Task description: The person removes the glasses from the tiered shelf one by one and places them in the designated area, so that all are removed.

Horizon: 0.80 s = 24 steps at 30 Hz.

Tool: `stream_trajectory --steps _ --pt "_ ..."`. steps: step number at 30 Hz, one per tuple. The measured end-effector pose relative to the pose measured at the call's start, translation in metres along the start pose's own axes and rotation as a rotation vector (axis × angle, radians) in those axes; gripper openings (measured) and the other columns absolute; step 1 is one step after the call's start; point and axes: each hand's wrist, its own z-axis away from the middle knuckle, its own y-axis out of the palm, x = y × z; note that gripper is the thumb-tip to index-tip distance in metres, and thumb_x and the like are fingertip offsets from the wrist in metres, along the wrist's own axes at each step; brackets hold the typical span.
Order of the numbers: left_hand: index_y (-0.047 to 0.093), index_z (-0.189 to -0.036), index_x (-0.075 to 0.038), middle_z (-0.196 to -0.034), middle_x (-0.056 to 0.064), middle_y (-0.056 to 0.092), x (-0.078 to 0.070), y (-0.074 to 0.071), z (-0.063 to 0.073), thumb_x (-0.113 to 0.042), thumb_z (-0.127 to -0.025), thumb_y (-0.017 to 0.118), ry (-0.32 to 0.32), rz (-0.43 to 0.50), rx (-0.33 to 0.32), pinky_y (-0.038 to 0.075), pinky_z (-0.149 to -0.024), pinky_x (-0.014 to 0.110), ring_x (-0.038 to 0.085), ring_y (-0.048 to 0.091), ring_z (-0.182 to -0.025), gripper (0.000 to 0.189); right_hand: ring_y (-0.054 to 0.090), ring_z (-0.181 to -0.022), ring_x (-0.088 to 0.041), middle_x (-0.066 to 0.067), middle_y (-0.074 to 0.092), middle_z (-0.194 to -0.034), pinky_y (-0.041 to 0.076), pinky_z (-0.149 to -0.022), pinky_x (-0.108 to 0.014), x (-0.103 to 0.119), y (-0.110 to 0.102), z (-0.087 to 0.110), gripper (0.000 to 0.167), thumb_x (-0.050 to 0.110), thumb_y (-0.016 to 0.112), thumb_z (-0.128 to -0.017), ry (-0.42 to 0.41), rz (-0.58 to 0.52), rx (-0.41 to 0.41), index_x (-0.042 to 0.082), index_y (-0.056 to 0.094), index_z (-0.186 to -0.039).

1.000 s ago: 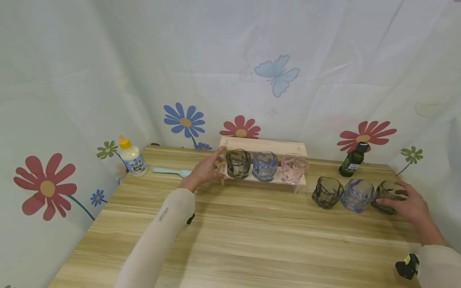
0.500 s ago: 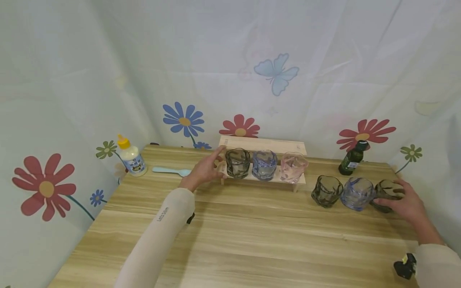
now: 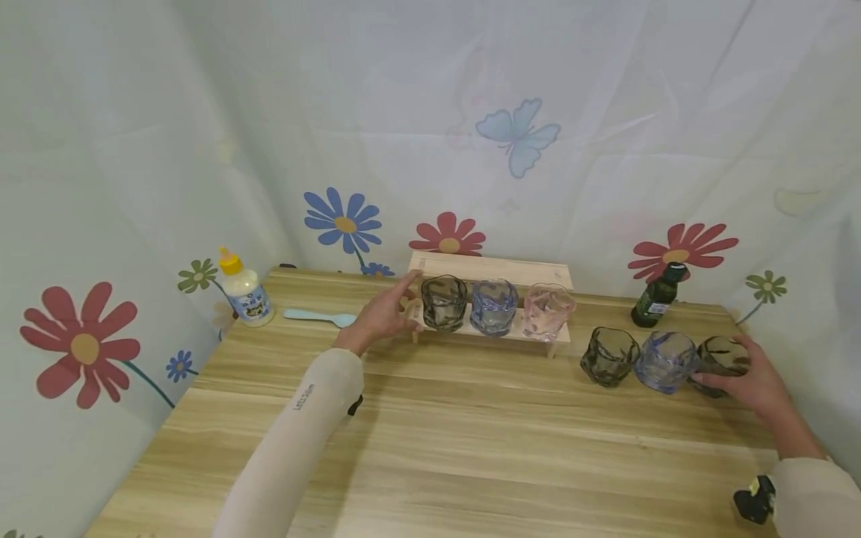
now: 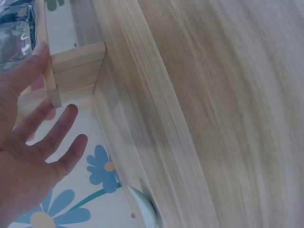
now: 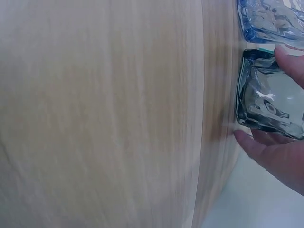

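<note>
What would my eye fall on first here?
A wooden rack draws the eye, bearing a smoky tumbler, a blue tumbler and a pink tumbler, with the left hand at its left end. To its right, the right hand grips the outermost smoky tumbler in another row of three. Behind hangs cloth printed with flowers and a blue butterfly.

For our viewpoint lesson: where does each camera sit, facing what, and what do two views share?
Head: on the head, facing forward and down at the table; left fingers, right fingers and sleeves show.
Left wrist: worn there, facing the wooden rack; left fingers show.
Right wrist: worn there, facing the rightmost glass; right fingers show.
Shared: head and right wrist show that glass.
</note>
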Motion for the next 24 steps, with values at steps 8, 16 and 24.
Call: stream_trajectory --steps 8,16,24 --pt "0.017 -0.159 -0.034 -0.139 0.012 0.059 -0.001 0.0 0.0 -0.022 -0.08 0.085 -0.01 -0.001 0.006 0.05 -0.096 0.054 0.037 0.063 -0.116 0.105 0.013 -0.135 -0.07 -0.049 0.005 -0.151 0.025 -0.099 -0.079 0.003 -0.012 0.003 0.109 0.033 0.074 -0.091 -0.018 0.005 -0.006 -0.007 -0.004 -0.155" --pt "0.017 -0.159 -0.035 -0.14 0.012 0.059 -0.001 0.0 0.0 -0.022 -0.08 0.086 -0.012 -0.002 0.005 0.05 -0.097 0.054 0.037 0.063 -0.116 0.105 0.003 -0.14 -0.067 -0.045 0.003 -0.155 0.017 -0.102 -0.081 0.017 -0.029 0.003 0.104 0.032 0.074 -0.09 -0.135 0.048 -0.094 -0.007 0.004 -0.156" --pt "0.016 -0.159 -0.035 -0.14 0.012 0.059 -0.002 -0.001 0.0 -0.022 -0.081 0.085 -0.014 0.003 0.011 0.051 -0.095 0.053 0.037 0.064 -0.115 0.105 0.0 -0.146 -0.061 -0.038 0.002 -0.161 0.014 -0.104 -0.081 0.056 -0.029 0.0 0.1 0.028 0.074 -0.09 -0.208 0.014 -0.143 -0.002 0.007 -0.158"
